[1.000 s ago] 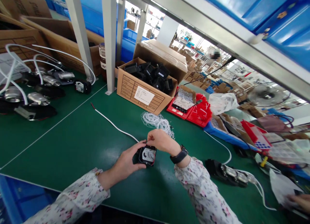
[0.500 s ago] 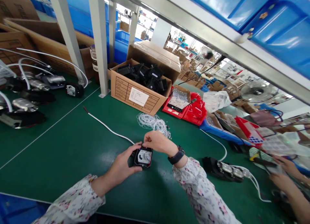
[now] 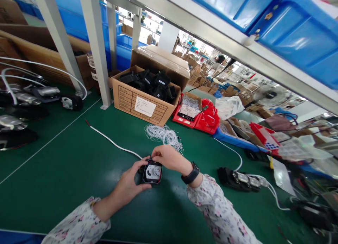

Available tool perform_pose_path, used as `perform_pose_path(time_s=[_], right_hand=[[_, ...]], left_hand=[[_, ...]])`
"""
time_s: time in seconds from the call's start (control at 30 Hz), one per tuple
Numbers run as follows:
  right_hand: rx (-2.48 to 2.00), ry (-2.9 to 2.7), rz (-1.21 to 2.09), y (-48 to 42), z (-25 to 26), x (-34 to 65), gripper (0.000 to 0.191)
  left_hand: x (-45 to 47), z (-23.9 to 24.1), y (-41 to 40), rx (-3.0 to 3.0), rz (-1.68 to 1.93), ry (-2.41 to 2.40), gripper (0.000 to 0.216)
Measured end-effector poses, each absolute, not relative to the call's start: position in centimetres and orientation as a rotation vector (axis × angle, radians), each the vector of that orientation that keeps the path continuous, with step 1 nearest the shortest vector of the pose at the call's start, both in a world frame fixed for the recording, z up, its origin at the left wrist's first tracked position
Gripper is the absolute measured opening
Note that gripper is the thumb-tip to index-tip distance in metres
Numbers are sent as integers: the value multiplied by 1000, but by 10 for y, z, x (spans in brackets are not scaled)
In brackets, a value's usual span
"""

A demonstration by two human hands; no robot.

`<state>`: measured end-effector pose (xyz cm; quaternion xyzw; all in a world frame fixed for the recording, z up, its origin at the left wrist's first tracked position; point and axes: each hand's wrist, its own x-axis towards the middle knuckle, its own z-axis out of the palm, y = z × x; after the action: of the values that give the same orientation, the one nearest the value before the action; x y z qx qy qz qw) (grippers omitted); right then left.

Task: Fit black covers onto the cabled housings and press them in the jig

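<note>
A small black square housing [image 3: 153, 172] with a pale plate and a red wire inside sits on the green table. My left hand [image 3: 131, 180] grips it from the left, thumb along the near edge and fingers at the far corner. At the housing's far edge, the fingertips of my right hand [image 3: 169, 157] are pinched together; whatever they hold is too small to make out. From the far left corner a white cable [image 3: 113, 144] runs across the table and ends in a thin red tip. Just beyond my right hand lies a tangle of thin white wires [image 3: 165, 135].
A carton [image 3: 145, 106] full of black parts stands at the back, beside red trays [image 3: 208, 120]. Black assemblies with silver cylinders [image 3: 243, 180] lie to the right; similar ones [image 3: 21, 96] crowd the left. A metal post [image 3: 95, 50] rises at back left, under an overhead shelf.
My view has shifted slightly, moving the scene leftward. Both hands keep their places on the housing. Another person's hands at the right have left the view, and a whitish sheet shows there.
</note>
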<state>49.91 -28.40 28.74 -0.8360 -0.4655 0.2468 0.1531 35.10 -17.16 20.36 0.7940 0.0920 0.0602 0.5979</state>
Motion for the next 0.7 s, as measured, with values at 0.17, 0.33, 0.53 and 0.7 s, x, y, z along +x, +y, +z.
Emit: perform_pose_path(time_s=[0.17,0.33,0.53,0.7], right_hand=[[-2363,-1341,614,-284,288,494,8],[-2391,-1385,605,-279,287,494,13],[-2458,-1336,634,-285,283,502,14],[-2130,-780,1011,-317,261,492,16]], left_hand=[[350,198,-172,1848,153,219,54],[349,195,-173,1867,174,222,63],[349,199,-170,1947,194,114,68],[349,195,-169,1959,193,98,69]])
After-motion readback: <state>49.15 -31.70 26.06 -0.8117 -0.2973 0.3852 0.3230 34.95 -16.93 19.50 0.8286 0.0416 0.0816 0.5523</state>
